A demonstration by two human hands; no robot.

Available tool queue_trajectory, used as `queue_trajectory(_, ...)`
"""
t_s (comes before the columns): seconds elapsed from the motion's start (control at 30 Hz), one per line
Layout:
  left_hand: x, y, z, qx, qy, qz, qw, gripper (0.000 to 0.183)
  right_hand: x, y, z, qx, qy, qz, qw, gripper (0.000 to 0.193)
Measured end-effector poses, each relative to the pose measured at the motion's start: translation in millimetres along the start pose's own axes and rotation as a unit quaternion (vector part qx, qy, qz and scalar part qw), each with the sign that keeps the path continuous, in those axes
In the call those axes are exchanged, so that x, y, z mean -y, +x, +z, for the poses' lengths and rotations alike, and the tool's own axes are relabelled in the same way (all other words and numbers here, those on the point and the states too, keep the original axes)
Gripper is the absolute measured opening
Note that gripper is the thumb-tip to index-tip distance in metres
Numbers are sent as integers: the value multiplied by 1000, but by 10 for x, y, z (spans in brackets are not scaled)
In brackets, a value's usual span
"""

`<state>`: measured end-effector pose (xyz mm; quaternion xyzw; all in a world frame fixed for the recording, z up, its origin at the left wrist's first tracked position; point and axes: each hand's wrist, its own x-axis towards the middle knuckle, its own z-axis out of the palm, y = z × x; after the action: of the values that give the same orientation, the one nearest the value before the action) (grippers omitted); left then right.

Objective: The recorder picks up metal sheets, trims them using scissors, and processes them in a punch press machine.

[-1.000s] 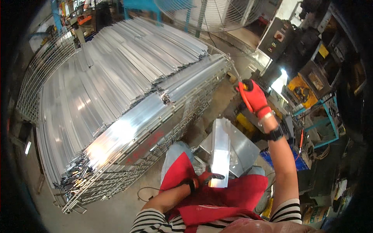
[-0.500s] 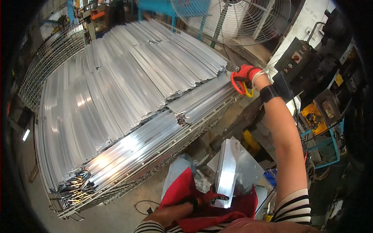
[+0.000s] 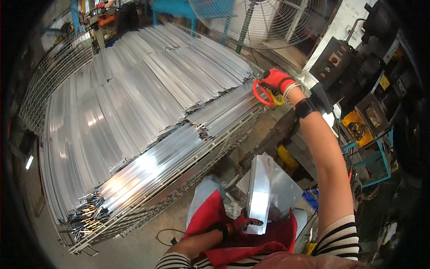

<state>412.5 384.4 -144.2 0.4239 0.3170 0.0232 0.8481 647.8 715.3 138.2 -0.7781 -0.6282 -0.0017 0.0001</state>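
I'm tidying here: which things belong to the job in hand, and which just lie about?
Seemingly in use:
flat silver metal strips in the left hand
tool with red and yellow handles in the right hand
long silver metal strips in metal wire basket

Seemingly just about:
round wire-caged fan
dark control box

Right hand point(image 3: 277, 81): red glove point(image 3: 284, 78) with dark patches, thin pale bangles point(image 3: 291, 88), black watch-like strap point(image 3: 306, 108). Left hand point(image 3: 241, 223): red, dark-tipped glove, black wristband point(image 3: 222, 229). Black-and-white sleeves point(image 3: 338, 237), stripes running around the arm. Red apron point(image 3: 208, 213), light grey-blue trousers point(image 3: 203, 193).
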Motion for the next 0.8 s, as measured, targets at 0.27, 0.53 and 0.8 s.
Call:
queue_trajectory(0.27, 642, 466, -123, 113, -36, 124, 985, 60, 249, -508, -70, -151, -25, 19, 988, 56)
queue_trajectory(0.53, 759, 469, -158, 104, 206, 254, 939, 33, 170, -578, 119, -72, 56, 13, 996, 69)
queue_trajectory(0.8, 612, 422, -137, 147, 79, 184, 969, 34, 28, -449, 224, -89, 104, 52, 989, 79)
